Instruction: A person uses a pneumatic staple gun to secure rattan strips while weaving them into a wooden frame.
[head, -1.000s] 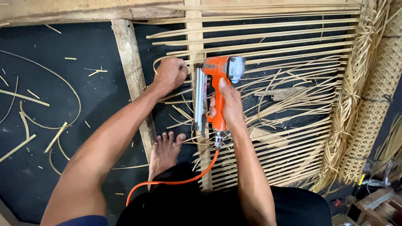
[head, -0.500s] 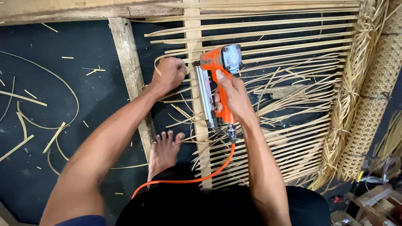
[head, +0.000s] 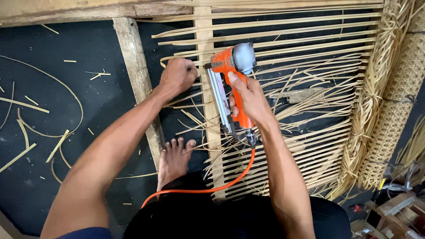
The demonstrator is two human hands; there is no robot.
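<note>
Shifted slightly up the frame since the earlier picture, the orange nail gun is now set nose-first against the upright wooden slat.

Head view: the gun is gripped by the right hand, its long axis lying along the slat, hose trailing toward the person. The left hand, clenched on a bamboo strip, is held just left of the gun's nose, touching the slat. A bare foot is rested below on the dark floor.
</note>
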